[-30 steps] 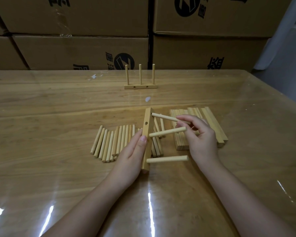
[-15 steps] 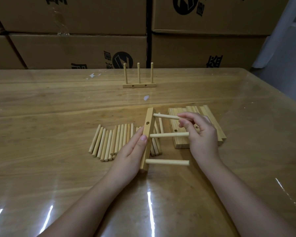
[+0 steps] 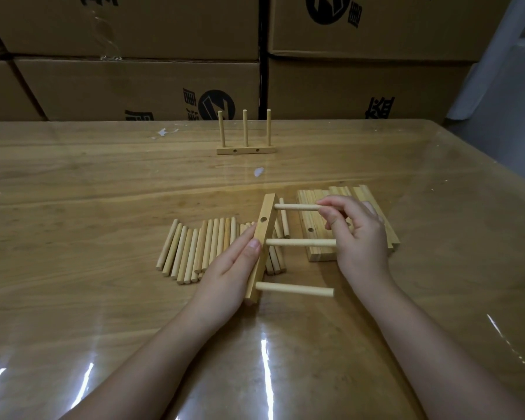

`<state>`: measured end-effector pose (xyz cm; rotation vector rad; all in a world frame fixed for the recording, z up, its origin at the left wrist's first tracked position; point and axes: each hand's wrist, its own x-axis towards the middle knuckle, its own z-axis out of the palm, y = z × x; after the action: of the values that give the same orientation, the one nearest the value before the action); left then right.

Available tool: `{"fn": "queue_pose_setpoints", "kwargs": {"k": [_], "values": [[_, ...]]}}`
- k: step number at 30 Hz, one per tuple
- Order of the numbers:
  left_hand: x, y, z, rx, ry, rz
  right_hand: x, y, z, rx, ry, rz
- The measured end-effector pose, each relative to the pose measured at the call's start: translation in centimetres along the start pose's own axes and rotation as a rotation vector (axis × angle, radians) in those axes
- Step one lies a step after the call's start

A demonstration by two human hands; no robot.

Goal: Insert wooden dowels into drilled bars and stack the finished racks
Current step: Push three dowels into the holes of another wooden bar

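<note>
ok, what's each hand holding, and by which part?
Left hand grips the drilled bar around its middle; right hand pinches the farthest inserted dowel at its free end.

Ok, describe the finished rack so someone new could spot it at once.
Look to the far edge of the table, just before the stacked cardboard boxes. The finished rack stands there alone, its three dowels pointing straight up. The other rack, nearer, is gripped by the left hand with its dowels sideways.

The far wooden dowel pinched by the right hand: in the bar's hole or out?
In: the far pale wooden dowel enters the drilled wooden bar, like the middle dowel and near dowel. Its depth cannot be told.
</note>
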<state>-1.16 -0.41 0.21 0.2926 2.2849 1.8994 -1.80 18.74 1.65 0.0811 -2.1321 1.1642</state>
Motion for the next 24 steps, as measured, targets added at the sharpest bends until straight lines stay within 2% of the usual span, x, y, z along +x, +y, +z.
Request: {"fn": "queue_pose_setpoints", "kwargs": {"k": [8,19,24], "values": [[-0.18,0.23,-0.02,0.035,-0.011,-0.001,0.00,0.17,0.09,-0.142,-0.008,-0.055],[-0.16,0.01,-0.16,0.040,-0.041,-0.008,-0.13,0.36,0.02,-0.161,-0.049,-0.018],[-0.08,0.17,-0.03,0.030,-0.045,0.003,-0.28,0.19,0.51,-0.055,-0.056,0.045]]}}
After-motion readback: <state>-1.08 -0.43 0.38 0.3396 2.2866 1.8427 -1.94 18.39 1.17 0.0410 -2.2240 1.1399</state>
